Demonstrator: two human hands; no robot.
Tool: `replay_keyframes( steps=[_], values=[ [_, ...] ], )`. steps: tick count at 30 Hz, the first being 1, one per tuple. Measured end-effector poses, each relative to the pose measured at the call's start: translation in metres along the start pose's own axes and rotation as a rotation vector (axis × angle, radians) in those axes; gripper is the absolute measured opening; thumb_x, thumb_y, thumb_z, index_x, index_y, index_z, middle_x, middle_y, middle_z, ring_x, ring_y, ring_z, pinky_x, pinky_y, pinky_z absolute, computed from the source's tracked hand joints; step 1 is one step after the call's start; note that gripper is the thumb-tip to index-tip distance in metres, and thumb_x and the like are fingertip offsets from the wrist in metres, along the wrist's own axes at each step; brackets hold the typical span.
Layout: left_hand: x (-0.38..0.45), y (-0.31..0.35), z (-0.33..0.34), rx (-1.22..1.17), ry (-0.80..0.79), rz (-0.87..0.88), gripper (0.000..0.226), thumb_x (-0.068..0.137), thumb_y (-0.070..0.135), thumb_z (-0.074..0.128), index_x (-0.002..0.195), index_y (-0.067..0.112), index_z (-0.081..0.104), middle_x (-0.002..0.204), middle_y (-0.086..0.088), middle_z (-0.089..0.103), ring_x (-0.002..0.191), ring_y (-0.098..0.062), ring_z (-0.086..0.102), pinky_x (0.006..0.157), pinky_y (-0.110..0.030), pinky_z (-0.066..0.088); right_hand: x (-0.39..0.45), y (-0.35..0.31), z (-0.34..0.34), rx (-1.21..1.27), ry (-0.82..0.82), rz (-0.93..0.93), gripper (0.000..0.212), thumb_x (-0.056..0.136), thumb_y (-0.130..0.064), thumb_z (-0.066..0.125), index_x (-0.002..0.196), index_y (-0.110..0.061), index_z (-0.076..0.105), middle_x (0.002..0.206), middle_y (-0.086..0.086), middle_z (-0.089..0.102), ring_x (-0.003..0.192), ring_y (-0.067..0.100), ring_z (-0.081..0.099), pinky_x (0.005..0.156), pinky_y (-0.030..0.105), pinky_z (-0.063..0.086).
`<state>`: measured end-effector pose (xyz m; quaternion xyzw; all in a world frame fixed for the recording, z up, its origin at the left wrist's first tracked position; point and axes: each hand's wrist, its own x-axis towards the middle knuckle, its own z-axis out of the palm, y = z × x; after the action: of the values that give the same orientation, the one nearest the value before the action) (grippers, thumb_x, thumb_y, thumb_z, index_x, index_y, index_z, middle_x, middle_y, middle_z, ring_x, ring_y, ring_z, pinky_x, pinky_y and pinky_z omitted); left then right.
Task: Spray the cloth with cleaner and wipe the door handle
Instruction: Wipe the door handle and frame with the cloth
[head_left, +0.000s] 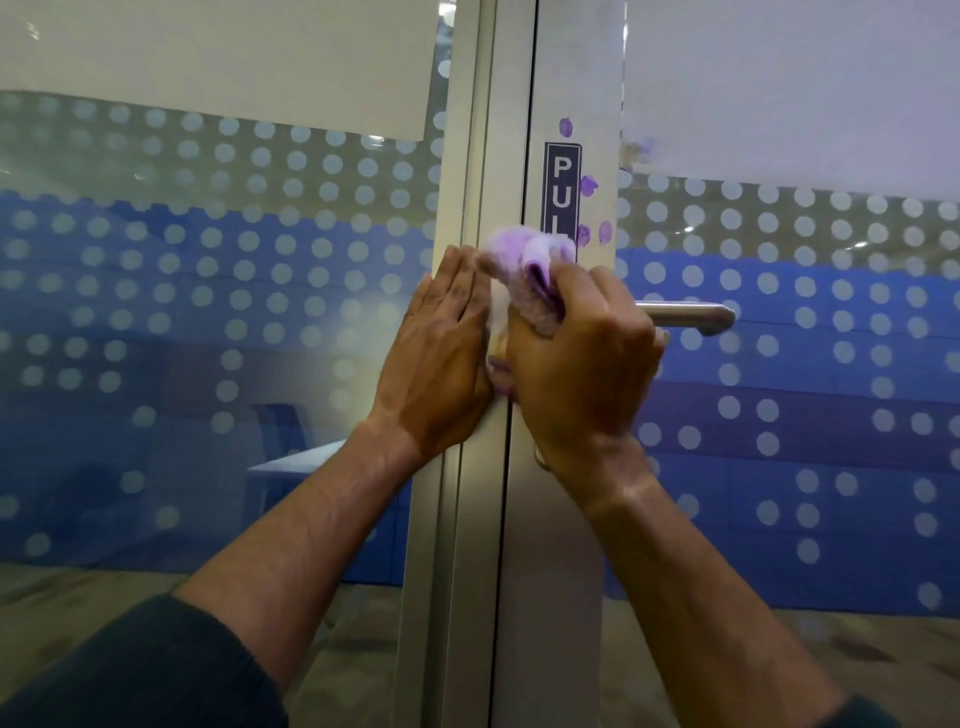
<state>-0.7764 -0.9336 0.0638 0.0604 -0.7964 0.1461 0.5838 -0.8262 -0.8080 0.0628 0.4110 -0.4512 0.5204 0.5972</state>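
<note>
A silver lever door handle (691, 315) sticks out to the right from the pale metal door stile (561, 519). My right hand (582, 364) grips a bunched purple cloth (524, 265) and covers the inner end of the handle, so only the handle's outer half shows. My left hand (441, 353) rests flat with straight fingers on the door frame (457, 519), just left of the cloth. No spray bottle is in view.
A dark "PULL" sticker (562, 192) sits on the stile above the cloth, with purple smudges (592, 208) beside it. Dotted frosted glass panels (208, 260) flank the door on both sides. A table shows faintly behind the left glass.
</note>
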Motion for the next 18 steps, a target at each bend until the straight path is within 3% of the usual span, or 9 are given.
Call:
replay_keyframes(
  steps=[2,7,11,14,18],
  values=[
    [-0.002,-0.001,0.002,0.019,0.008,-0.020,0.067,0.101,0.021,0.043,0.158,0.009,0.010,0.167,-0.009,0.004,0.155,-0.019,-0.004,0.127,-0.039,0.001,0.008,0.000,0.003,-0.085,0.016,0.009,0.028,0.093,-0.027,0.066,0.108,-0.004,0.071,0.085,0.013,0.066,0.068,0.022,0.060,0.056,0.026,0.039],
    [-0.005,0.002,0.003,-0.077,0.057,-0.023,0.069,0.097,0.048,0.024,0.159,0.017,0.013,0.167,-0.006,0.007,0.155,-0.016,-0.002,0.126,-0.033,0.000,-0.002,0.005,0.014,-0.523,-0.242,-0.027,0.035,0.095,-0.040,0.055,0.120,-0.016,0.062,0.114,0.008,0.056,0.104,0.025,0.047,0.073,0.033,0.029],
    [-0.005,0.002,0.004,-0.098,0.064,-0.048,0.072,0.097,0.045,0.032,0.158,0.014,0.012,0.167,-0.006,0.006,0.154,-0.014,-0.002,0.125,-0.027,-0.004,0.002,0.009,0.007,-0.636,-0.374,-0.154,0.029,0.081,-0.040,0.062,0.105,-0.024,0.063,0.129,0.009,0.045,0.113,0.030,0.025,0.081,0.041,0.017],
    [-0.005,0.003,0.004,-0.052,0.064,-0.037,0.070,0.098,0.046,0.030,0.158,0.015,0.011,0.167,-0.007,0.005,0.154,-0.016,-0.003,0.123,-0.026,-0.007,0.013,0.009,0.005,-0.626,-0.499,-0.215,0.031,0.080,-0.037,0.064,0.109,-0.025,0.063,0.142,0.009,0.036,0.117,0.028,0.011,0.085,0.043,0.013],
    [-0.005,0.004,0.003,-0.053,0.057,-0.048,0.072,0.097,0.043,0.031,0.157,0.012,0.007,0.166,-0.008,0.003,0.154,-0.015,-0.004,0.123,-0.025,-0.007,0.010,0.010,0.003,-0.653,-0.515,-0.220,0.031,0.082,-0.034,0.062,0.111,-0.022,0.061,0.142,0.011,0.034,0.116,0.029,0.010,0.085,0.043,0.013]
  ],
)
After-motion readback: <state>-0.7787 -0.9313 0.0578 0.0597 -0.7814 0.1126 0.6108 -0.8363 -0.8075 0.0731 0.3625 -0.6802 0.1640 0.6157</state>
